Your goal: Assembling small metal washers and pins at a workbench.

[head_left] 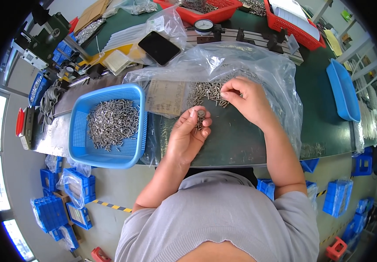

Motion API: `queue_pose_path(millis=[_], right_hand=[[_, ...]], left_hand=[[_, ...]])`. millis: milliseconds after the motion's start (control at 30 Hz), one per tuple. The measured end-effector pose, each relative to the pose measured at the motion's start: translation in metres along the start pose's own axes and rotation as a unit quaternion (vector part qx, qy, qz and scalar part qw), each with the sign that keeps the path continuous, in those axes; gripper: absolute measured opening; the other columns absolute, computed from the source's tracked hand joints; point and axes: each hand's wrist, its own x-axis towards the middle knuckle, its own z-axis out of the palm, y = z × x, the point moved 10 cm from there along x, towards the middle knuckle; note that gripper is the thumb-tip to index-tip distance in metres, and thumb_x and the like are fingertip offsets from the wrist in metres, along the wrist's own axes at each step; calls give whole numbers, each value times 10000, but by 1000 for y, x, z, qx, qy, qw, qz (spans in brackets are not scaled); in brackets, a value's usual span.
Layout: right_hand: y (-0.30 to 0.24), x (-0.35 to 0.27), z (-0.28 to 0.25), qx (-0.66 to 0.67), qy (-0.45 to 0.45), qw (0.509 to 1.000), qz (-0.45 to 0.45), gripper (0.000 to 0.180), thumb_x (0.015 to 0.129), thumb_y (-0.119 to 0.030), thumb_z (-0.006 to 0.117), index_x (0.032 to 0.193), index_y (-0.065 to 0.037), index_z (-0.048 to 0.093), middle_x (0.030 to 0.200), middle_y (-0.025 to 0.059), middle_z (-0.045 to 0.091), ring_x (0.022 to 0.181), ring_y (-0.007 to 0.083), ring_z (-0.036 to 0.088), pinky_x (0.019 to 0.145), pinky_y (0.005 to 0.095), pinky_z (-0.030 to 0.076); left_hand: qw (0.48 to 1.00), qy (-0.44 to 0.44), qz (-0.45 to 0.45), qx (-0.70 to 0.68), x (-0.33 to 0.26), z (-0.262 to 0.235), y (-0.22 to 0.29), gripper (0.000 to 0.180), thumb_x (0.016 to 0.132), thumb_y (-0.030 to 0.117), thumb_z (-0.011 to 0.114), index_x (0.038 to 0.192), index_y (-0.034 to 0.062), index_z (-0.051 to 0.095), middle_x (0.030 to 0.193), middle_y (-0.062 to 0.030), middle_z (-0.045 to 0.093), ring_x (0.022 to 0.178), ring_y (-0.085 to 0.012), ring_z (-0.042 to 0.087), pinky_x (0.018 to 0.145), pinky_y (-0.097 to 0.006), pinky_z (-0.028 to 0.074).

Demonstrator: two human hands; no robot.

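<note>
My left hand (184, 137) is raised palm up above the front of the green table, its fingers curled around a small round metal piece (201, 113) and several little metal pins below it. To its right, my right hand (250, 102) reaches over a loose heap of small metal pins (206, 91), thumb and fingertips pinched together at the heap's edge. Whatever lies between those fingertips is too small to make out. The heap spills out of a large clear plastic bag (280, 83). Beside it is a brown cardboard piece (165, 97) under the plastic.
Left of my hands stands a blue plastic basket (141, 135) holding many metal pins (113, 123). Behind the bag are a black phone (159, 48), a dial gauge (203, 26) on a metal rail, and red baskets (214, 16). A blue tray (344, 89) sits at the right edge.
</note>
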Motion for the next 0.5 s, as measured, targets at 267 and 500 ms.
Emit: queue_pose_path(millis=[267, 500], right_hand=[[-2, -3, 18, -224, -53, 971, -59, 116, 709, -97, 703, 796, -66, 633, 797, 77, 588, 762, 269, 591, 664, 366, 466], [-11, -3, 35, -254, -36, 957, -132, 123, 693, -150, 724, 766, -93, 642, 779, 52, 571, 813, 259, 575, 703, 376, 470]], left_hand=[[1000, -5, -1, -11, -2, 0, 0, 233, 954, 241, 509, 1060, 39, 556, 940, -59, 557, 788, -138, 501, 649, -245, 435], [1000, -10, -2, -15, -2, 2, 1, 240, 954, 244, 507, 1059, 33, 553, 942, -64, 553, 783, -138, 497, 648, -248, 433]])
